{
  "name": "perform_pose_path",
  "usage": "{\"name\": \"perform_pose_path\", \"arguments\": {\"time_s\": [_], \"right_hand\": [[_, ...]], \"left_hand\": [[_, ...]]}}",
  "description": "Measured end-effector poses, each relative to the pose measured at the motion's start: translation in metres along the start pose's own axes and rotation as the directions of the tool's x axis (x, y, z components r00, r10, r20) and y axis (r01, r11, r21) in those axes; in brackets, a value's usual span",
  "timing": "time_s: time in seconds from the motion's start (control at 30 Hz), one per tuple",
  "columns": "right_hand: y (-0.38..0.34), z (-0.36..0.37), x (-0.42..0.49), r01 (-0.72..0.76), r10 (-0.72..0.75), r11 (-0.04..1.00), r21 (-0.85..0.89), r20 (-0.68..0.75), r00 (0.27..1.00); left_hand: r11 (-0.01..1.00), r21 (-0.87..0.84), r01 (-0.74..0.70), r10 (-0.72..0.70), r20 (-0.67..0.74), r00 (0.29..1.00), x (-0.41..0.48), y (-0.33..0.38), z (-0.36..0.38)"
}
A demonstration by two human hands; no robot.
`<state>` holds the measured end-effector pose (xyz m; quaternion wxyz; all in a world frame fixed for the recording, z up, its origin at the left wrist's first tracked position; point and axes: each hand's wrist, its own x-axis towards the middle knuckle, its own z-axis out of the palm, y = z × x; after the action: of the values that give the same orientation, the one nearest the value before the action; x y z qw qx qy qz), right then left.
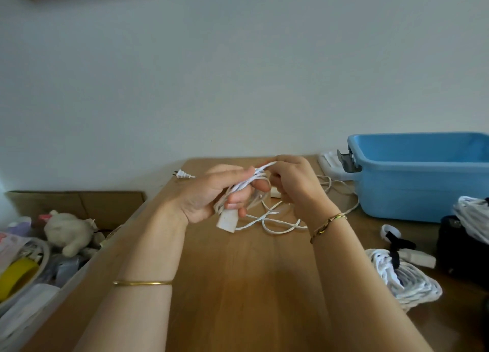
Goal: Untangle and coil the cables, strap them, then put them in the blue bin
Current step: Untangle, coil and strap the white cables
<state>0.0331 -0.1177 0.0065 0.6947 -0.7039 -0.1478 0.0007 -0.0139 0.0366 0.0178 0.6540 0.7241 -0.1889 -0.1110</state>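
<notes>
Coiling a white cable (248, 182), the left hand (209, 195) clasps the gathered loops, likely so they cannot spring apart, the right hand (293, 185) pinching the next turn beside that grip, bin (412, 193) waiting further right.

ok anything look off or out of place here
Nothing damaged or spilled. The white cable is only partly coiled: the left hand holds loops, the right hand pinches a strand, and the rest sprawls in crossed loops on the table. A strapped bundle sits outside the blue bin.
</notes>
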Motion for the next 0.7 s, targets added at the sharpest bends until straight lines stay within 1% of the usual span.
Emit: {"name": "perform_pose_path", "arguments": {"time_s": [0.07,0.13,0.17,0.23,0.27,0.3,0.33,0.37,0.4,0.47,0.53,0.6,0.63,0.7], "right_hand": [[0.005,0.003,-0.001,-0.040,0.041,0.999,-0.022,0.069,0.997],[0.009,0.008,-0.001,-0.062,0.077,0.993,-0.104,0.147,0.986],[0.012,0.012,-0.001,-0.056,0.081,0.989,-0.136,0.179,0.980],[0.015,0.017,0.000,-0.012,0.052,0.983,-0.183,0.213,0.976],[0.016,0.019,0.000,0.020,0.030,0.975,-0.221,0.221,0.975],[0.018,0.021,-0.001,0.053,0.012,0.960,-0.275,0.232,0.973],[0.019,0.022,-0.002,0.087,0.004,0.935,-0.344,0.256,0.967],[0.021,0.023,-0.004,0.123,0.008,0.896,-0.427,0.294,0.956],[0.022,0.025,-0.006,0.161,0.027,0.849,-0.504,0.345,0.938],[0.020,0.030,-0.011,0.231,0.084,0.776,-0.587,0.459,0.885],[0.014,0.036,-0.016,0.268,0.142,0.748,-0.607,0.541,0.829],[0.006,0.040,-0.018,0.299,0.183,0.722,-0.623,0.590,0.786],[0.002,0.040,-0.019,0.311,0.183,0.713,-0.628,0.595,0.783],[-0.005,0.038,-0.017,0.331,0.106,0.717,-0.614,0.565,0.819]], "left_hand": [[0.996,-0.088,-0.006,0.003,-0.031,1.000,0.002,-0.002,-0.003],[0.963,-0.268,-0.014,0.005,-0.034,0.999,0.004,-0.003,-0.007],[0.930,-0.366,-0.021,0.015,-0.019,1.000,0.005,-0.003,-0.010],[0.830,-0.555,-0.060,0.064,-0.013,0.998,0.006,-0.002,-0.015],[0.753,-0.650,-0.097,0.093,-0.040,0.995,0.007,0.000,-0.017],[0.663,-0.735,-0.143,0.114,-0.090,0.989,0.007,0.002,-0.019],[0.594,-0.779,-0.201,0.118,-0.163,0.980,0.006,0.006,-0.021],[0.572,-0.772,-0.275,0.109,-0.261,0.959,0.005,0.010,-0.022],[0.596,-0.726,-0.343,0.104,-0.354,0.929,0.005,0.013,-0.023],[0.668,-0.597,-0.443,0.136,-0.488,0.862,0.006,0.013,-0.023],[0.748,-0.436,-0.500,0.172,-0.601,0.781,0.009,0.008,-0.022],[0.834,-0.220,-0.507,0.218,-0.712,0.668,0.013,0.002,-0.023],[0.865,-0.129,-0.484,0.236,-0.748,0.621,0.015,-0.002,-0.024],[0.926,0.035,-0.376,0.264,-0.774,0.575,0.016,-0.007,-0.026]]}}
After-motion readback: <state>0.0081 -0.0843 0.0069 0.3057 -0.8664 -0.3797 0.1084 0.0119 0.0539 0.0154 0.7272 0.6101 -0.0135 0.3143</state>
